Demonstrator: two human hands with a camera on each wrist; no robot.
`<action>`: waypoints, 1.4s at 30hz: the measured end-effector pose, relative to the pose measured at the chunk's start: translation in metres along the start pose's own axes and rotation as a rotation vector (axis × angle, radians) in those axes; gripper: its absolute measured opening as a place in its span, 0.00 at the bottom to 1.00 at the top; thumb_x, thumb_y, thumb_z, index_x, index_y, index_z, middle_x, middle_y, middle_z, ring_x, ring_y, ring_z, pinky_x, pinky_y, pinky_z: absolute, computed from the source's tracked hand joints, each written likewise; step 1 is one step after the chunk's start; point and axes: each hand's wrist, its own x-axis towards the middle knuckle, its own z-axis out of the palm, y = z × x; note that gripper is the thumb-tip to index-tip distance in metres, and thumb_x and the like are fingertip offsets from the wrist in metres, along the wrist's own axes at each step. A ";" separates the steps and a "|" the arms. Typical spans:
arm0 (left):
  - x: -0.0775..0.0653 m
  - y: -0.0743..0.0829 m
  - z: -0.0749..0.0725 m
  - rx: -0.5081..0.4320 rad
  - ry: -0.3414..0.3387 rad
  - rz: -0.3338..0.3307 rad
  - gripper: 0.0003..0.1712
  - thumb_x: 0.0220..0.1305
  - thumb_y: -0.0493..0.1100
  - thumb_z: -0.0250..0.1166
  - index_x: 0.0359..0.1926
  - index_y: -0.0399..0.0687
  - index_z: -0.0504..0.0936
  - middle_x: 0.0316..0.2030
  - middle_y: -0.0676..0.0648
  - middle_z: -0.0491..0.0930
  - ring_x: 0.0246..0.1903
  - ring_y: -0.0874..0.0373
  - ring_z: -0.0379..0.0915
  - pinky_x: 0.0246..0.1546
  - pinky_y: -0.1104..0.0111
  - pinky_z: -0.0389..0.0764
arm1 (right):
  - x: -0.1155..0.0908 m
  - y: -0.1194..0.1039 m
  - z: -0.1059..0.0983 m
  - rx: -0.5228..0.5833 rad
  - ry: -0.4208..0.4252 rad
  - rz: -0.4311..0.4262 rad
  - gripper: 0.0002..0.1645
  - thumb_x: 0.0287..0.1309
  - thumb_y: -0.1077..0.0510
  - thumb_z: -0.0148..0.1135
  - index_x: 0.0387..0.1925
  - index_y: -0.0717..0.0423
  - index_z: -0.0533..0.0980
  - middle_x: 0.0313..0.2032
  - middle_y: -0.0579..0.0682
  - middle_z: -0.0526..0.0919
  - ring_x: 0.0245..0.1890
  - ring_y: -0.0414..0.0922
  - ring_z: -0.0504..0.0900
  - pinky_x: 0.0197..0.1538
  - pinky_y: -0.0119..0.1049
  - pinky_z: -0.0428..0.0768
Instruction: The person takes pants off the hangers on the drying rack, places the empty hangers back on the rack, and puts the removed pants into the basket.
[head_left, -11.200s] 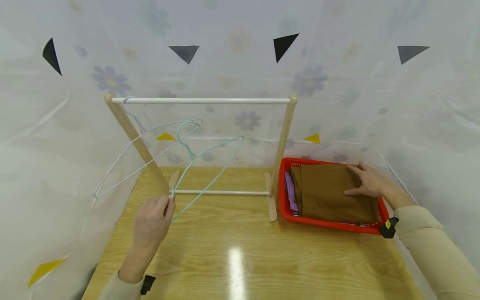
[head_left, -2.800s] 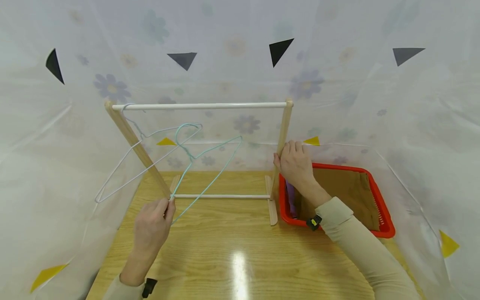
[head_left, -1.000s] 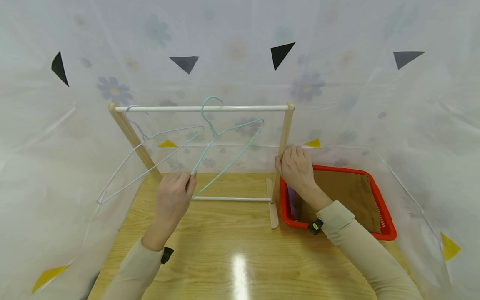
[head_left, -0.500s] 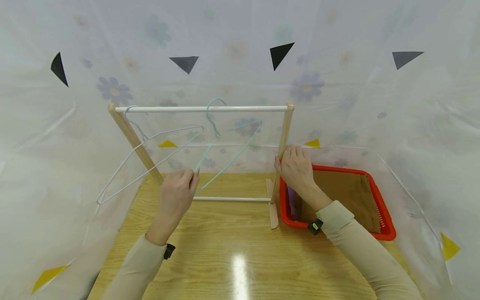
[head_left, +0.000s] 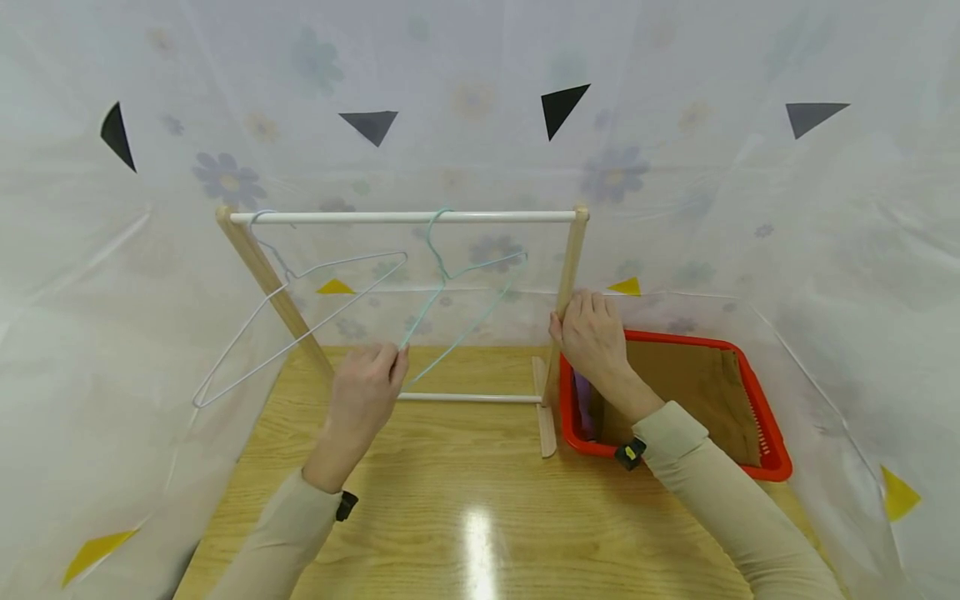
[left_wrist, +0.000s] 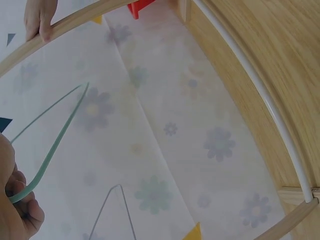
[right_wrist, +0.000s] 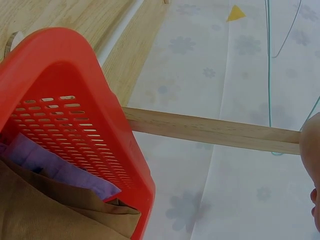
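Observation:
My left hand (head_left: 366, 392) pinches a mint-green wire hanger (head_left: 444, 273) by its lower left corner. In the head view the hanger's hook is at the white top bar (head_left: 345, 218) of a small clothes rack, right of the bar's middle. The left wrist view shows curled fingers (left_wrist: 31, 212) round the green wire. My right hand (head_left: 594, 337) grips the rack's right wooden post (head_left: 572, 258) about halfway up. A lavender wire hanger (head_left: 287, 273) hangs near the bar's left end, tilted towards me.
Right of the rack stands a red basket (head_left: 776, 450) with folded brown cloth (head_left: 682, 400) and purple cloth (head_left: 583, 408) inside. The rack's lower white rail (head_left: 472, 398) runs just above the wooden table (head_left: 525, 517). Patterned white sheeting (head_left: 480, 150) encloses the back and sides.
Over the last second the green hanger's hook has come down from above the bar onto it, and my left hand has shifted right. Earlier my right hand left the basket for the post.

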 end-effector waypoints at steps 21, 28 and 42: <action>0.002 0.015 0.011 -0.070 0.023 -0.045 0.22 0.66 0.35 0.70 0.20 0.44 0.68 0.12 0.50 0.64 0.13 0.59 0.55 0.19 0.68 0.58 | 0.000 0.000 0.000 0.006 0.009 0.003 0.24 0.67 0.50 0.62 0.25 0.66 0.70 0.23 0.60 0.72 0.27 0.59 0.74 0.32 0.45 0.71; -0.002 0.017 0.011 -0.094 -0.007 -0.089 0.21 0.66 0.41 0.70 0.20 0.43 0.70 0.13 0.49 0.70 0.13 0.60 0.55 0.18 0.70 0.61 | -0.001 0.000 -0.002 0.022 -0.019 -0.001 0.25 0.73 0.49 0.53 0.26 0.65 0.70 0.23 0.59 0.71 0.27 0.58 0.74 0.32 0.44 0.70; -0.026 0.011 -0.003 -0.098 -0.035 -0.168 0.23 0.65 0.54 0.71 0.34 0.35 0.82 0.25 0.39 0.85 0.24 0.47 0.80 0.23 0.61 0.81 | -0.005 0.001 -0.008 0.050 -0.044 0.009 0.26 0.69 0.45 0.65 0.33 0.66 0.73 0.28 0.60 0.76 0.30 0.57 0.77 0.33 0.45 0.74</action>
